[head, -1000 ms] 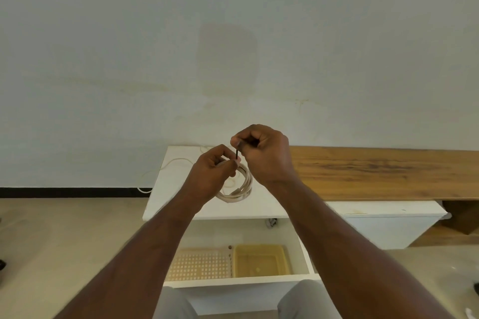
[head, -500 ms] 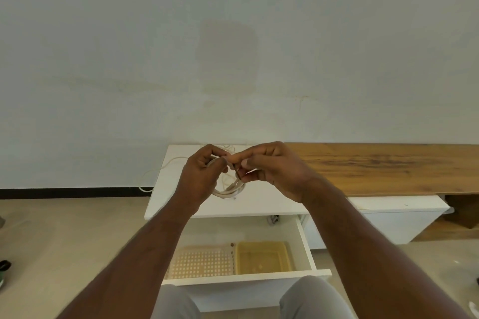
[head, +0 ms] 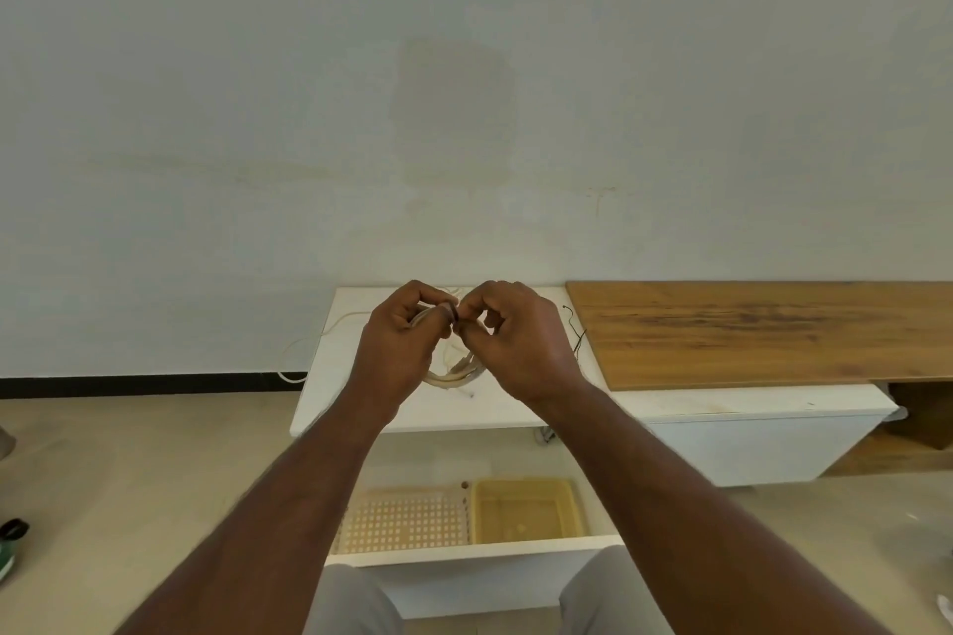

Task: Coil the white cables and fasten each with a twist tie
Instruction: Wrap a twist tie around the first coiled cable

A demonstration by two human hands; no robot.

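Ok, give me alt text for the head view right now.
Both hands, left hand and right hand, hold a coiled white cable above a white cabinet, pinching a dark twist tie at the coil's top. A drawer stands open below.

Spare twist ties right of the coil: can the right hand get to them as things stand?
Probably yes. The twist ties lie bare on the white cabinet top just beyond the right hand, but that hand pinches the tie on the coil, so it must release first.

Soft, even daylight, faint shadows, sharp focus, wide-angle bending at edges.
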